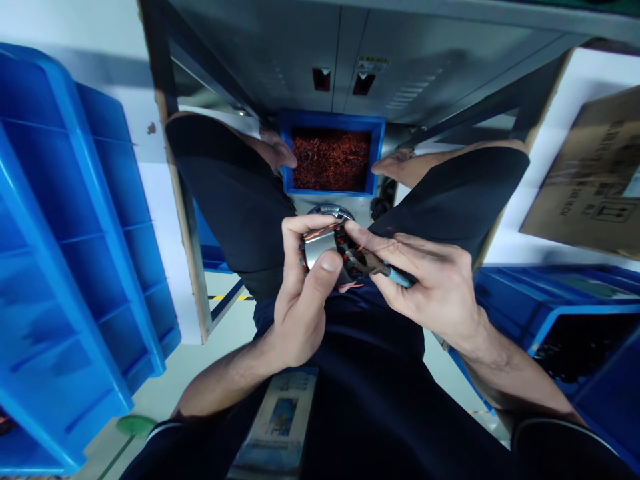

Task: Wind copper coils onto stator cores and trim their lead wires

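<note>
My left hand (307,293) is closed around a motor stator (321,248), a silver metal ring with copper windings, and the thumb presses on its outer side. From the right, my right hand (425,277) reaches to the stator's wound end, fingertips at the copper wires. In its curled fingers is a blue-handled hand tool (400,276), which looks like cutters; its jaws cannot be made out among the dark leads. Just beyond the stator, a round dark object (330,209) with a bright rim shows in part.
Between my feet sits a blue bin (332,122) of copper-coloured scraps (330,160). Large blue crates (85,267) stand at left. On the right are a cardboard box (590,173) and a blue bin (545,320) with dark contents. A grey cabinet (295,40) rises ahead.
</note>
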A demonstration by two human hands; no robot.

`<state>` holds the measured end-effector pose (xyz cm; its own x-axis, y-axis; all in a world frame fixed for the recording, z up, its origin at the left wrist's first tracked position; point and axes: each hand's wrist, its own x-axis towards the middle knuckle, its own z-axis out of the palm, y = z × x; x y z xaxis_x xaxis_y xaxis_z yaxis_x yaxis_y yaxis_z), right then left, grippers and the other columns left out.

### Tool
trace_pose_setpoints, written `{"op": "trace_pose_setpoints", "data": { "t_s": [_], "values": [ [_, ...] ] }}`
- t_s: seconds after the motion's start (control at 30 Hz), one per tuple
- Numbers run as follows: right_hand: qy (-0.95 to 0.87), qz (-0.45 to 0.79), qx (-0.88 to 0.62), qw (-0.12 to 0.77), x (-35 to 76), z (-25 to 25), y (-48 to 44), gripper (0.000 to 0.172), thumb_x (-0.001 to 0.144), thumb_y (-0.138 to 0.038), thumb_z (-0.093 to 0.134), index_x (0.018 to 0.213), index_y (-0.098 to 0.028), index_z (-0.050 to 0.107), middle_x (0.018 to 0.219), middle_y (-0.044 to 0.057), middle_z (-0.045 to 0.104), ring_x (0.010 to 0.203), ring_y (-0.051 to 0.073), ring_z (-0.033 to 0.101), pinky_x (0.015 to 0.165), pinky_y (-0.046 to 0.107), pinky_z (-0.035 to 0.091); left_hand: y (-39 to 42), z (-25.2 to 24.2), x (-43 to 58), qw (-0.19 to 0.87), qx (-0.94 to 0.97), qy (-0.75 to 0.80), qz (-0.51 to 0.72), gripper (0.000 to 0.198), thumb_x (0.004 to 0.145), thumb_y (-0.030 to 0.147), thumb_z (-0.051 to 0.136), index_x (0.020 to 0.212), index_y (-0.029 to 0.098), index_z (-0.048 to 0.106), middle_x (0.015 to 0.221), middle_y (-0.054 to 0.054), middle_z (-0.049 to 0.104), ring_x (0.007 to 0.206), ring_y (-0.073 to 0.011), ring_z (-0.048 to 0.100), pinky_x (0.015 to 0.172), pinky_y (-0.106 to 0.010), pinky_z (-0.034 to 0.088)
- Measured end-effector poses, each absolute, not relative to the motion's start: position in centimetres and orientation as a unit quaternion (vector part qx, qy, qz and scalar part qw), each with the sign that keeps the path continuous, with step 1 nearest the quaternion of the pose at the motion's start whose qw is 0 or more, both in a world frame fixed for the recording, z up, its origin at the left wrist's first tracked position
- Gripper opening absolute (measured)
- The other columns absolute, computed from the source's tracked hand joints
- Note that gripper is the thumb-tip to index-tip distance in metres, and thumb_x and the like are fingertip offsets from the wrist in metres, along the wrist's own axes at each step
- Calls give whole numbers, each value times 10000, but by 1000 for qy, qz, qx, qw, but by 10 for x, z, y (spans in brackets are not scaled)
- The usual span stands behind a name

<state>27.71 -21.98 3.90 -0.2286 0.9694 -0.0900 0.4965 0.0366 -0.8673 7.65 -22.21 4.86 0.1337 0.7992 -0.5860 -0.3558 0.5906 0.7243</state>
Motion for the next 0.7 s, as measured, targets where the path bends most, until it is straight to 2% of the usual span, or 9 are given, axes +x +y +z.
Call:
{"op": "trace_pose_setpoints", "data": {
  "t_s": [0.1, 0.17, 0.27, 0.37, 0.43, 0.5, 0.6, 0.7],
  "values": [
    [-627, 453, -564, 289, 277, 34, -217, 415, 1076, -241, 732, 1446, -360, 875, 1157, 15, 900, 1000, 247, 863, 979, 398, 742, -224, 40, 75, 715, 227, 516, 413, 385, 1127, 587, 747, 1365, 310, 627, 1170, -45, 671, 914, -188, 623, 758, -307, 592],
    [-594, 491, -565, 294, 278, 34, -215, 375, 1097, -282, 723, 1439, -310, 876, 960, 6, 866, 798, 204, 808, 822, 340, 714, -226, 35, 70, 703, 267, 515, 410, 367, 1163, 565, 690, 1421, 317, 608, 1212, -51, 673, 942, -189, 631, 822, -325, 612],
    [-553, 563, -536, 300, 276, 37, -215, 350, 1089, -380, 806, 1410, -256, 867, 762, -49, 729, 552, 115, 605, 588, 247, 562, -227, 31, 58, 607, 413, 535, 418, 374, 1151, 488, 723, 1473, 321, 632, 1416, -89, 652, 1215, -255, 667, 1100, -449, 619],
    [-565, 584, -499, 299, 267, 39, -215, 269, 992, -465, 947, 1114, -237, 873, 719, -60, 639, 560, 110, 545, 554, 244, 497, -227, 31, 47, 494, 548, 534, 413, 407, 1071, 453, 827, 1427, 308, 690, 1455, -118, 640, 1480, -358, 585, 1279, -583, 538],
    [-600, 563, -481, 302, 260, 38, -213, 305, 971, -486, 966, 921, -239, 794, 715, -47, 612, 595, 130, 548, 577, 265, 505, -229, 32, 43, 487, 548, 525, 433, 480, 1024, 462, 887, 1427, 302, 679, 1434, -122, 649, 1472, -370, 610, 1241, -589, 579],
    [-638, 538, -456, 310, 254, 38, -207, 345, 995, -472, 940, 852, -248, 720, 711, -36, 598, 594, 144, 535, 566, 284, 485, -232, 35, 39, 522, 476, 526, 473, 675, 939, 445, 989, 1497, 318, 631, 1477, -115, 657, 1363, -339, 703, 1115, -514, 664],
    [-686, 520, -396, 320, 246, 45, -197, 304, 1023, -376, 894, 851, -269, 668, 684, -34, 580, 538, 153, 509, 489, 299, 421, -243, 41, 33, 591, 372, 512, 501, 954, 824, 349, 1098, 1623, 356, 578, 1450, -87, 744, 1185, -280, 823, 994, -414, 714],
    [-728, 523, -320, 307, 242, 53, -193, 166, 1010, -248, 849, 946, -314, 710, 733, -14, 669, 540, 190, 598, 479, 318, 493, -258, 41, 28, 583, 368, 466, 555, 938, 784, 370, 1128, 1597, 312, 663, 1366, -96, 839, 1192, -307, 866, 1067, -441, 715]
  ]
}}
